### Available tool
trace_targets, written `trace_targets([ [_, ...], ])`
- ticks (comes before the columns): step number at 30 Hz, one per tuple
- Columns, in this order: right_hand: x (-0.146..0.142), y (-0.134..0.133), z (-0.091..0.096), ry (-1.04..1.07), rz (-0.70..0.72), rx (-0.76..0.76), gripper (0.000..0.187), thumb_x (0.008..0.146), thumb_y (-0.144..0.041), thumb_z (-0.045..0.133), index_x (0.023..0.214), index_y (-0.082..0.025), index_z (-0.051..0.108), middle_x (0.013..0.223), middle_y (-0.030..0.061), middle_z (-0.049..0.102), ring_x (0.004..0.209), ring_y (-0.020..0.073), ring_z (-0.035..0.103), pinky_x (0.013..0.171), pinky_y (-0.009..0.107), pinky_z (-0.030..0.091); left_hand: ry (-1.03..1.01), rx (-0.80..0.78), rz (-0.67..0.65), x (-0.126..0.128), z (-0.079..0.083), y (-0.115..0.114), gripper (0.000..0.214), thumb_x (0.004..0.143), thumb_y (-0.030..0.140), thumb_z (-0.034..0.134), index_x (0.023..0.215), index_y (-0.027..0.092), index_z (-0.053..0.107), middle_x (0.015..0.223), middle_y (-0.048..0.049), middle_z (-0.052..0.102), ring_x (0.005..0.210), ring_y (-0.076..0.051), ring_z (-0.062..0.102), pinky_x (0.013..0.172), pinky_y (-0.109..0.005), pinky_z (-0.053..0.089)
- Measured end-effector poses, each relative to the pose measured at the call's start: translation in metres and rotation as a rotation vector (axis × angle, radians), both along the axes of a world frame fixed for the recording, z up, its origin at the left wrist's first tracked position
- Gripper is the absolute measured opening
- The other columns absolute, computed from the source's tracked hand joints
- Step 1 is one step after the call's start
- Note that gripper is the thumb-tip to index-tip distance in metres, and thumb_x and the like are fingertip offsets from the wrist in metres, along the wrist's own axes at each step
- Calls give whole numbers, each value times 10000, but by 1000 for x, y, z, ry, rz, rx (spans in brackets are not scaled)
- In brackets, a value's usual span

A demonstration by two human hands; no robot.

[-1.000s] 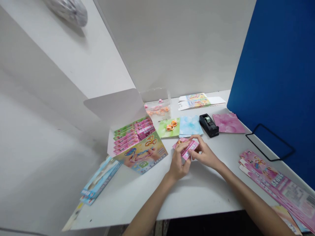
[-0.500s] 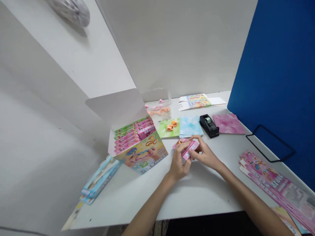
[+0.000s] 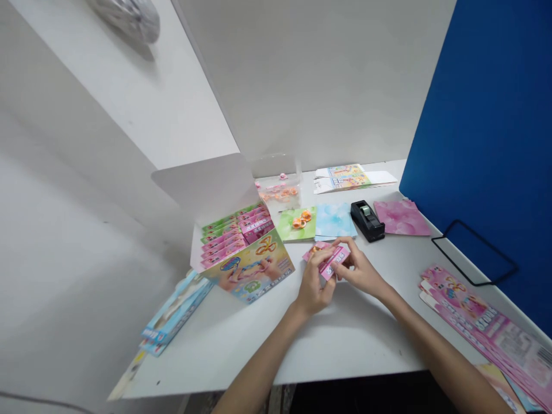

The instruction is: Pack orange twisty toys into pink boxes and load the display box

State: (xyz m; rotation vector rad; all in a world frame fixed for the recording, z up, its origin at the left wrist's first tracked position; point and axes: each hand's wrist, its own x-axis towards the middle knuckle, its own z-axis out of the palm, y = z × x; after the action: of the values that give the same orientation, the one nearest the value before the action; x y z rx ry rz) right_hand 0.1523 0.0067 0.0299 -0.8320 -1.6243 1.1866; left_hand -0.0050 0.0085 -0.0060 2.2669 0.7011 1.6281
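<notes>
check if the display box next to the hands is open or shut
Open. The display box has its white lid flipped up and back, and rows of pink and green packs show inside.

The one camera sat on the person's head, above the near edge of the desk (image 3: pixel 345 339), and looked forward and down across it. It faced the far edge, where the white wall (image 3: pixel 323 86) rose, with the blue partition (image 3: pixel 495 144) along the right edge and a slanting white panel (image 3: pixel 129 115) on the left. It stood close in. The left grip (image 3: pixel 313 284) and right grip (image 3: pixel 360 273) lay near the middle of the view, and both forearms ran in from the bottom.
</notes>
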Motion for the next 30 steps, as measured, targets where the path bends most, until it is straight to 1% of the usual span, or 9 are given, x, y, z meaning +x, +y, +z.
trace_targets([
  [7,1,0,0,7,9,0,365,872,-396,622,1133,-242,419,756,-34,600,599,120,569,569,248,469,-13,1,-11,1,3,-1,502,864,139,500,1351,214,403,1282,-131,560,1257,-271,522,1048,-513,423],
  [10,-2,1,-4,63,39,-2,450,847,-482,642,1152,-238,415,768,-30,588,586,118,562,551,245,462,-7,2,-3,0,4,-1,510,864,145,505,1358,218,399,1287,-130,558,1255,-269,519,1039,-506,430],
  [12,-5,2,-8,121,58,-15,502,854,-575,588,1175,-226,423,732,-35,562,532,107,520,500,233,432,8,14,-7,0,3,-1,522,861,150,508,1365,218,390,1283,-131,560,1248,-267,520,1043,-513,420],
  [16,-7,8,-13,197,5,-150,513,918,-649,364,1126,-198,493,606,-52,490,434,101,438,414,221,372,36,43,-65,2,0,1,535,853,170,533,1362,213,377,1305,-142,543,1253,-268,509,1075,-536,374],
  [19,-1,14,-12,227,18,-255,428,906,-576,428,1082,-200,530,635,-35,525,466,114,488,428,228,414,26,41,-107,3,-4,4,610,831,273,620,1369,224,335,1347,-158,489,1292,-288,467,1068,-545,378],
  [22,6,17,-12,236,67,-269,370,870,-468,489,1131,-210,535,671,-25,566,502,127,523,469,248,458,-55,43,-13,2,-8,9,618,835,362,643,1352,244,327,1330,-152,464,1279,-285,471,1042,-525,406],
  [26,9,16,-12,255,117,-245,468,833,-392,480,1264,-212,475,682,-19,604,536,152,572,479,260,451,-228,-17,218,1,-10,12,564,851,496,600,1299,224,393,1327,-151,445,1294,-288,444,1065,-501,381],
  [28,9,14,-13,247,168,-246,534,822,-358,471,1333,-208,420,679,-17,626,563,168,615,488,258,443,-316,-114,228,2,-7,10,554,873,578,515,1281,216,421,1345,-149,445,1306,-285,432,1093,-490,348],
  [30,10,14,-12,220,251,-270,579,819,-322,453,1379,-198,370,688,-5,658,600,185,659,508,255,441,-417,-286,241,5,-2,7,505,917,586,403,1263,220,442,1346,-132,463,1292,-262,449,1097,-456,347],
])
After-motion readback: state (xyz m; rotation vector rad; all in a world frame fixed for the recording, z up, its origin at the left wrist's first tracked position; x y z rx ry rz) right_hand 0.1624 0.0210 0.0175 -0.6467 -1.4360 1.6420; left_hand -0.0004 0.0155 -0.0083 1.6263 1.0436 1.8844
